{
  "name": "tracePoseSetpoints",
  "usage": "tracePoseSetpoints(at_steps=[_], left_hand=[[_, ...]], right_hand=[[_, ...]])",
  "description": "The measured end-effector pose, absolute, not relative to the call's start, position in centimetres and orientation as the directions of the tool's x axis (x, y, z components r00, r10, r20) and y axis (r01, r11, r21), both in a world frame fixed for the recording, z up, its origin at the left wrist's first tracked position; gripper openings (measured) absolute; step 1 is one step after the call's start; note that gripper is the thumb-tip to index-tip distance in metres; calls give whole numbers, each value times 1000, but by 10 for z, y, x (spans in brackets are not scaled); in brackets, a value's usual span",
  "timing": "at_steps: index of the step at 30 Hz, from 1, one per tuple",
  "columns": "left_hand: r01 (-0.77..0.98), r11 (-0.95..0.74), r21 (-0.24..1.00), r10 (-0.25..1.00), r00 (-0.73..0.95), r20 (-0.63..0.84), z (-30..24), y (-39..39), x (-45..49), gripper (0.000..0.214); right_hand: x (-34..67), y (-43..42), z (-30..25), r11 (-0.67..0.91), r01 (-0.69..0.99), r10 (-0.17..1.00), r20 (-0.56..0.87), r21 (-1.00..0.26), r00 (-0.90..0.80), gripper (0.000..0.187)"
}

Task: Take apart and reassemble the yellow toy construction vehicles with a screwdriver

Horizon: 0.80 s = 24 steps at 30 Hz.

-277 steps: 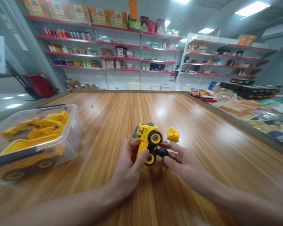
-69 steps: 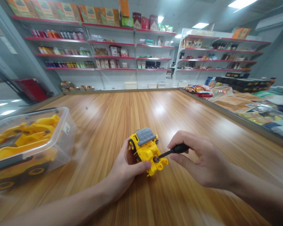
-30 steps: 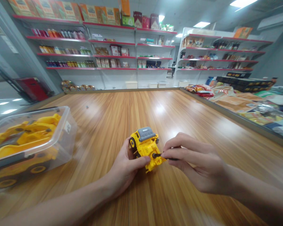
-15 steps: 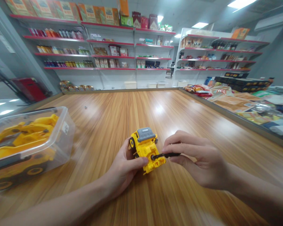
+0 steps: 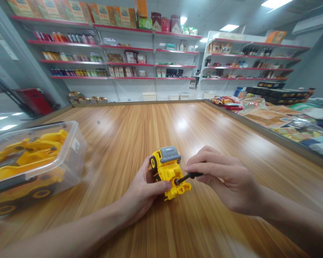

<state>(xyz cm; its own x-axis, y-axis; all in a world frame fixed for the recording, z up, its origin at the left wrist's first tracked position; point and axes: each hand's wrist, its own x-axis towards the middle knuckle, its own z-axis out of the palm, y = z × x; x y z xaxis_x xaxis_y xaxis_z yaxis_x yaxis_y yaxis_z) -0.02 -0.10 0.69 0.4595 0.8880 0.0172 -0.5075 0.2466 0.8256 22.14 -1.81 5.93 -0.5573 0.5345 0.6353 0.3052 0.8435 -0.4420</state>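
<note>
A yellow toy truck point(image 5: 169, 171) with a grey part on top and black wheels is gripped by my left hand point(image 5: 148, 184). My thumb presses on its yellow body, and the fingers go behind it, partly hidden. In my right hand point(image 5: 223, 179) is a black screwdriver point(image 5: 188, 176), pinched by its handle between thumb and fingers. The screwdriver's shaft slants down to the left, its tip in a round hole of the truck's yellow underbody. Whether a screw sits in that hole I cannot tell.
On the left of the wooden table point(image 5: 118, 143) stands a clear plastic bin point(image 5: 79, 150) holding yellow toy vehicle parts. A tiny dark object point(image 5: 98, 122) lies farther back. Packaged goods point(image 5: 271, 114) are piled beyond the right edge; stocked shelves point(image 5: 126, 47) stand behind.
The toy truck has shifted slightly right and turned a little in my left hand. My right hand has changed the screwdriver's angle, its handle now tilted higher; the tip remains in the hole.
</note>
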Motion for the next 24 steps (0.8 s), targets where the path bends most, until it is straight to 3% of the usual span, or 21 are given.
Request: tracePoseSetpoints(at_steps=[17, 24], left_hand=[[-494, 197, 847, 891, 451, 56, 6, 0, 0, 60], [-500, 174, 848, 920, 389, 41, 6, 0, 1, 61]], right_hand=[[221, -19, 58, 921, 269, 389, 664, -281, -639, 42], [219, -23, 55, 893, 351, 445, 673, -282, -590, 41]])
